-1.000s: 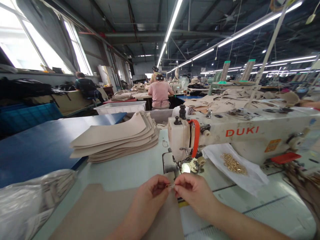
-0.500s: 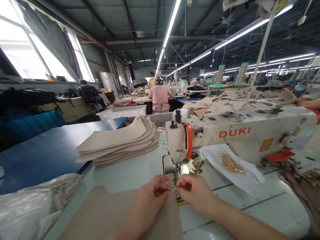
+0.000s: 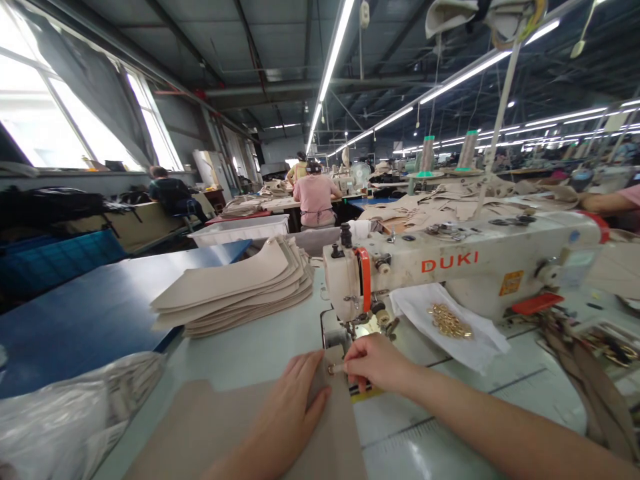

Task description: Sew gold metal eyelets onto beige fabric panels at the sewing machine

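My left hand (image 3: 290,417) lies flat with fingers stretched out on a tan fabric piece (image 3: 200,433) spread on the table before me. My right hand (image 3: 373,363) is closed in a pinch on a small tab with a gold ring (image 3: 334,369) at the fabric's far edge, just below the needle area of the white DUKI sewing machine (image 3: 450,263). The two hands nearly touch at the ring.
A stack of tan cut pieces (image 3: 235,290) sits left of the machine. Gold rings (image 3: 447,321) lie on white paper under the machine arm. A clear plastic bag (image 3: 65,413) is at lower left. Other people work at tables behind.
My left hand let go of the small ring piece and flattened onto the fabric. My right hand kept its pinch and moved toward the needle. The view shifted slightly right.
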Motion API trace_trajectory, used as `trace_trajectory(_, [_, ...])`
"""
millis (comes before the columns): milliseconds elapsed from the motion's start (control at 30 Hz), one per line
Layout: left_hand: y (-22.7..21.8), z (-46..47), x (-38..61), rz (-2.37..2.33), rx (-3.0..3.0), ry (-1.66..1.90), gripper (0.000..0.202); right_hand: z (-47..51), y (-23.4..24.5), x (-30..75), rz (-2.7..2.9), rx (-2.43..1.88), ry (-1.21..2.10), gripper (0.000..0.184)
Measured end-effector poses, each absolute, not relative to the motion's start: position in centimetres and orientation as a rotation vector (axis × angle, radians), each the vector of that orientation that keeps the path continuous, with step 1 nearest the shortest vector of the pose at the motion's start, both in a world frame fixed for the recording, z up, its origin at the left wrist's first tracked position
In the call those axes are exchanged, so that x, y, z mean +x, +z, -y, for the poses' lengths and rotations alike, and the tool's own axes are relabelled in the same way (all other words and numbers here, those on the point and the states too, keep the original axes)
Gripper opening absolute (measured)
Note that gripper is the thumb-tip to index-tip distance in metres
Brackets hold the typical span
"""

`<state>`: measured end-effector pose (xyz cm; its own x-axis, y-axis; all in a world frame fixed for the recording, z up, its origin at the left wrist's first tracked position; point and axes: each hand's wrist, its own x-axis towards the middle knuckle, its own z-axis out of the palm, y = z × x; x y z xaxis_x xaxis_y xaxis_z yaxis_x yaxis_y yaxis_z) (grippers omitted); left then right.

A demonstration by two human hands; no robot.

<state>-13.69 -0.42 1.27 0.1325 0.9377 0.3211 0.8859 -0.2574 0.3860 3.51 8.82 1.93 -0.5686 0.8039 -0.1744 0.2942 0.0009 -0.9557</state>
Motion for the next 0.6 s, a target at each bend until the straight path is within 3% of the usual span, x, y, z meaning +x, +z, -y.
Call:
trace_trajectory(200, [0.7,0.7,-13.7,-1.834,2.305,0.833,0.038,-9.5,2.8,2.5,1.923,-1.222,1.658,0.019])
trace_trajectory(400, [1.9,-0.6,-12.9,-1.728,2.438,0.858,0.020,-9.7,3.5,2.3,1.985,-1.271,1.679,0.024])
trace_trajectory(600, [2.7,-1.7,-11.5,-1.661,2.543,0.762,0.028,-9.9,3.8,2.2,2.034,-1.303,1.671,0.027])
